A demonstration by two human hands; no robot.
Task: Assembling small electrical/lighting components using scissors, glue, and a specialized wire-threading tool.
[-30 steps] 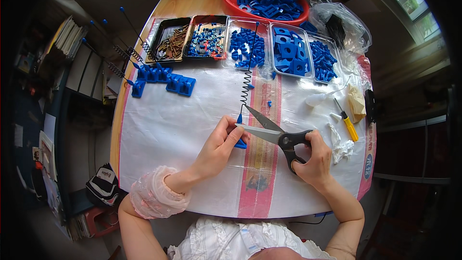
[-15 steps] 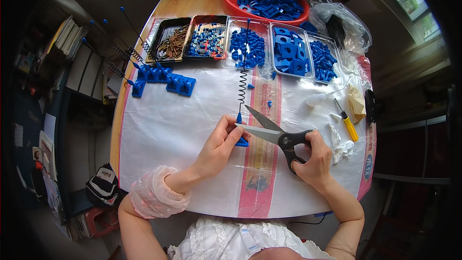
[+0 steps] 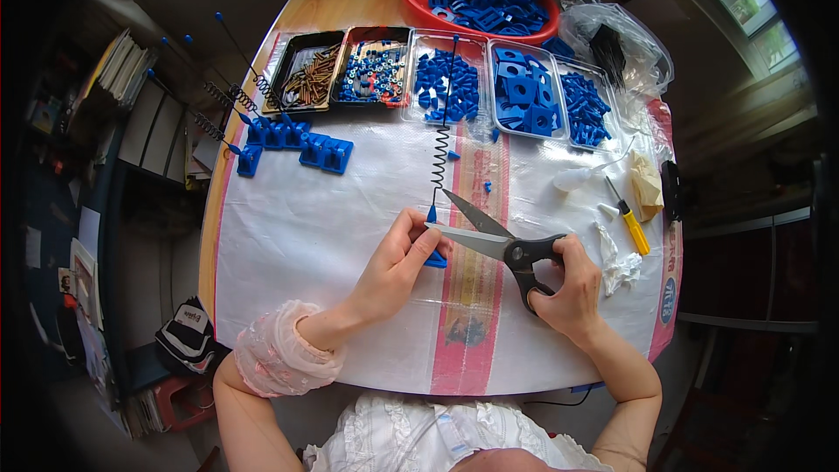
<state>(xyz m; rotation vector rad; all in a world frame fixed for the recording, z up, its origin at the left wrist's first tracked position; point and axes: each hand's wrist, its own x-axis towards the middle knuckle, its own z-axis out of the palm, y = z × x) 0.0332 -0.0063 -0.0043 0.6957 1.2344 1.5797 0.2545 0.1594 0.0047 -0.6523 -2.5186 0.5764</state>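
My left hand [image 3: 400, 255] is closed around a blue plastic base [image 3: 436, 260], most of which the fingers hide. From a blue cone [image 3: 432, 213] on top of it, a black coiled spring wire [image 3: 440, 157] stretches away from me, with a blue tip at its far end. In my right hand [image 3: 572, 288] are black-handled scissors [image 3: 529, 253], thumb and fingers through the handles. Their blades are spread apart; the lower blade [image 3: 472, 238] reaches to my left fingertips beside the cone, and the upper one points toward the wire's near end.
Trays of brass screws [image 3: 315, 79], small nuts [image 3: 374, 70], blue cones [image 3: 447, 87], square blue plates [image 3: 527, 96] and small blue pieces [image 3: 587, 109] line the back. Behind them stands a red basin [image 3: 415, 9]. Finished-looking blue spring pieces [image 3: 280, 135] sit left; a yellow screwdriver [image 3: 633, 227] lies right.
Hardly anything differs. The wire's far tip has tilted slightly to the right, while both hands and the spread scissors keep nearly the same place.
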